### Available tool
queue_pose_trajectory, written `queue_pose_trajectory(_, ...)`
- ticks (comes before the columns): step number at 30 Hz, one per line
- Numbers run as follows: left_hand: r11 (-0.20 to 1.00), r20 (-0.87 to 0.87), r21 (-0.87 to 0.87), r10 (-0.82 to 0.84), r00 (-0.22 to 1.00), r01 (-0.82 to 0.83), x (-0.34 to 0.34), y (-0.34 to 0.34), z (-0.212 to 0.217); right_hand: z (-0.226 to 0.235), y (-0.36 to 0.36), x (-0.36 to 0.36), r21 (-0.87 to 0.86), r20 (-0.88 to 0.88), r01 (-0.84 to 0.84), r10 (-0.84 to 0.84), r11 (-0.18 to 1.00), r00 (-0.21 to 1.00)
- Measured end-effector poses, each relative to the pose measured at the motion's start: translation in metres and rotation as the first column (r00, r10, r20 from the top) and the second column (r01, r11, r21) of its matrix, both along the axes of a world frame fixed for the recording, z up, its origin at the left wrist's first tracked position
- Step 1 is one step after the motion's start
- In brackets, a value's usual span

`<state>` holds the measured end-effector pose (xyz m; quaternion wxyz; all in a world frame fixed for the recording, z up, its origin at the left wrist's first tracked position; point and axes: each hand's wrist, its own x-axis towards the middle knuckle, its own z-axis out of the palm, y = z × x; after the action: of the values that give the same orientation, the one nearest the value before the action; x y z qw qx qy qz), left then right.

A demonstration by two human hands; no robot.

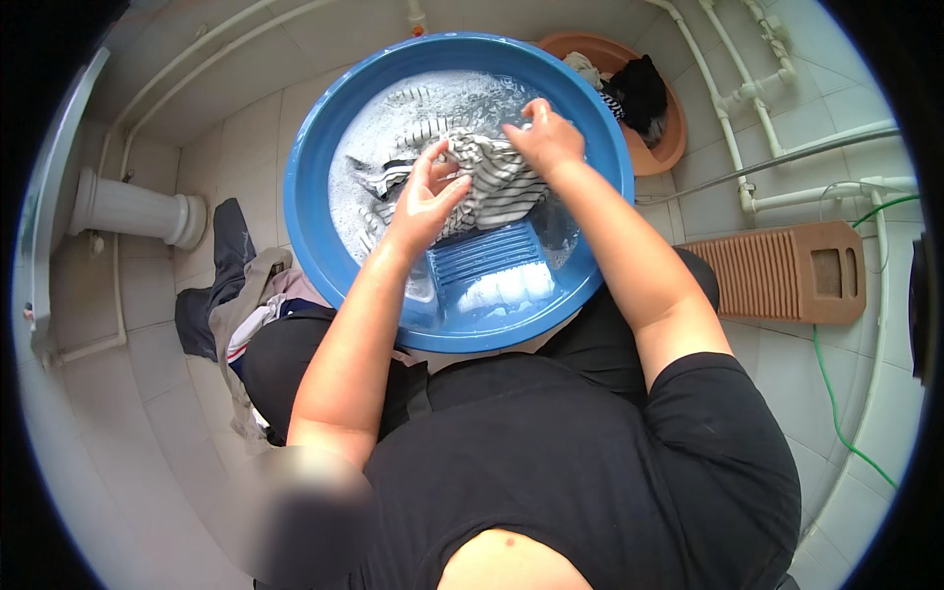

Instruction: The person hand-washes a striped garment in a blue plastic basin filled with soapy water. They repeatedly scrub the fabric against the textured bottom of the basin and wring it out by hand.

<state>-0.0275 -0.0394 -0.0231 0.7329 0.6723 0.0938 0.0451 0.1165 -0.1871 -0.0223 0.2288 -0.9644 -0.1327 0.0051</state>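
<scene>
A black-and-white striped garment (pixel 497 192), wet and bunched up, lies in the large blue washtub (pixel 303 211) in front of me. My left hand (pixel 425 202) is at the garment's left side, its fingers curled against a gathered fold and the thumb standing apart. At the upper right of the cloth, my right hand (pixel 548 140) grips its edge with bent fingers; the fingertips are partly hidden. Sudsy water (pixel 447 93) surrounds the cloth, and more striped fabric floats at the left. Below the garment, the tub's built-in ridged washboard (pixel 487 258) shows, with foam on its lower part.
Behind the tub at the right, an orange-brown basin (pixel 672 147) holds dark and light clothes (pixel 637 93). A brown washboard (pixel 777 275) lies at my right, near white pipes and a green hose (pixel 836 403). Clothes (pixel 231 265) are piled at my left near a white pedestal (pixel 143 208).
</scene>
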Motion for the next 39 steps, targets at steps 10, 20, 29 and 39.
queue_pose_trajectory(10, 0.373, -0.194, 0.908, -0.029, 0.981, 0.19, -0.023, 0.026, -0.018, -0.016, 0.001, -0.035, -0.103, 0.267, -0.853, 0.841, 0.511, 0.472)
queue_pose_trajectory(20, 0.708, -0.195, 0.66, -0.16, 0.968, 0.25, -0.033, 0.019, 0.008, 0.055, -0.014, -0.038, -0.052, 0.2, -0.808, 0.799, 0.586, 0.567)
queue_pose_trajectory(29, 0.522, -0.068, 0.827, -0.276, 0.959, 0.208, -0.032, 0.031, -0.013, 0.105, -0.033, -0.049, 0.767, -0.045, -0.512, 0.829, 0.386, 0.558)
queue_pose_trajectory(39, 0.499, -0.158, -0.866, -0.237, 0.959, -0.019, -0.033, 0.036, 0.025, 0.045, -0.045, 0.011, 0.528, -0.569, -0.136, 0.468, 0.838, 0.676)
